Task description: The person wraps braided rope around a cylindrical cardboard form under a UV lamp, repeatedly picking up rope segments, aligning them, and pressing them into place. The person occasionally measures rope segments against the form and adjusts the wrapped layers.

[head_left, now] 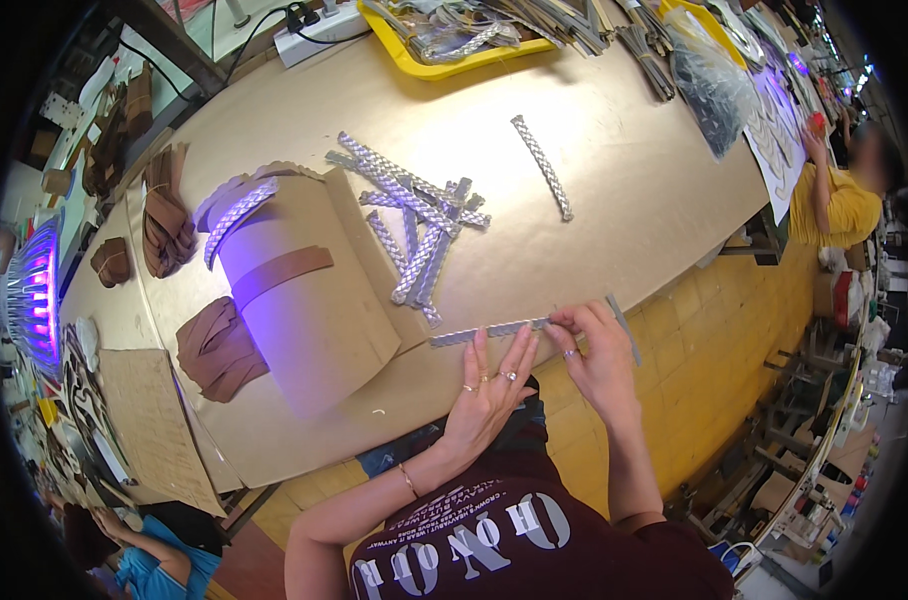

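Observation:
A narrow grey strip with a pale braided edge (464, 338) lies along the near edge of the table. My left hand (489, 390) rests over it, fingers stretched out and their tips touching the strip. At the strip's right end, my right hand (599, 358) has thumb and fingertips pinched together on it. A second thin grey strip (626, 330) shows just right of that hand, slanting over the table edge; whether it is held cannot be told. Farther in lies a loose pile of silver-white braided straps (414, 215), and one single braided strap (542, 168) sits apart.
Left of the pile stands a curved tan board (304, 290) carrying a brown strip (284, 275) and a braided piece (240, 215). Brown strip bundles (166, 215) lie farther left. A yellow tray (464, 68) holds straps at the back. Co-workers sit at right and lower left.

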`<state>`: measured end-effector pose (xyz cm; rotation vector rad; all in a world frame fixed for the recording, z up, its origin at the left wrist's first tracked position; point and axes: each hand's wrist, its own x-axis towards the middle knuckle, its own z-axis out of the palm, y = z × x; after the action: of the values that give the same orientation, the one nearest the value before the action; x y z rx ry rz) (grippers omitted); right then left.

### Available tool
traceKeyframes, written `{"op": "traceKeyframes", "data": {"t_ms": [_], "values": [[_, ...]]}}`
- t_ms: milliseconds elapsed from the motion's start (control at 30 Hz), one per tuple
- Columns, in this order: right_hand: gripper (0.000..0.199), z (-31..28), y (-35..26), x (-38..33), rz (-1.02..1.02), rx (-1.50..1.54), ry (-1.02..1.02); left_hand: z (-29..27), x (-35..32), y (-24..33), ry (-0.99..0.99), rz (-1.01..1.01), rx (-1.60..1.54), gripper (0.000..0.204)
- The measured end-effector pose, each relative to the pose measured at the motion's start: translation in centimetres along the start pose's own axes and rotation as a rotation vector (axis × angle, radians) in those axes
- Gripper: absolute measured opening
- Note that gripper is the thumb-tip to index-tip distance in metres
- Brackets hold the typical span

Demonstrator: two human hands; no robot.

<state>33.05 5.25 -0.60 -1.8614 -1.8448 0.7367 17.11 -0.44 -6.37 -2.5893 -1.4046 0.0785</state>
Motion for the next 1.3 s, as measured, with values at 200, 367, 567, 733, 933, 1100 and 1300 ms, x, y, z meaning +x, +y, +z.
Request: {"op": "traceKeyframes", "data": {"t_ms": [200,367,567,733,933,1100,1300], "values": [[0.011,0.4,0.4,0.2,-0.014,-0.043,0.024,0.1,0.1,0.0,0.011,-0.003,0.013,0.082],[0.011,0.3,0.3,0.7,0.032,-0.005,-0.014,-0.1,0.2,0.2,0.025,-0.015,-0.006,0.083],[0.009,0.3,0.0,1.1,-0.063,-0.186,-0.026,-0.2,1.1,1.1,0.091,-0.080,0.027,0.075],[0.007,0.4,-0.4,0.9,-0.121,-0.347,-0.077,0.0,1.3,1.4,0.102,-0.086,0.102,0.073],[0.006,0.5,-1.8,0.3,-0.120,-0.449,-0.066,0.7,1.1,1.5,0.146,-0.094,0.078,0.048],[0.008,0.5,-2.1,0.4,-0.104,-0.489,-0.113,0.8,1.1,1.8,0.156,-0.115,0.078,0.050],[0.008,0.3,-1.6,0.6,-0.060,-0.364,-0.143,0.9,1.0,1.5,0.165,-0.111,0.044,0.050]]}}
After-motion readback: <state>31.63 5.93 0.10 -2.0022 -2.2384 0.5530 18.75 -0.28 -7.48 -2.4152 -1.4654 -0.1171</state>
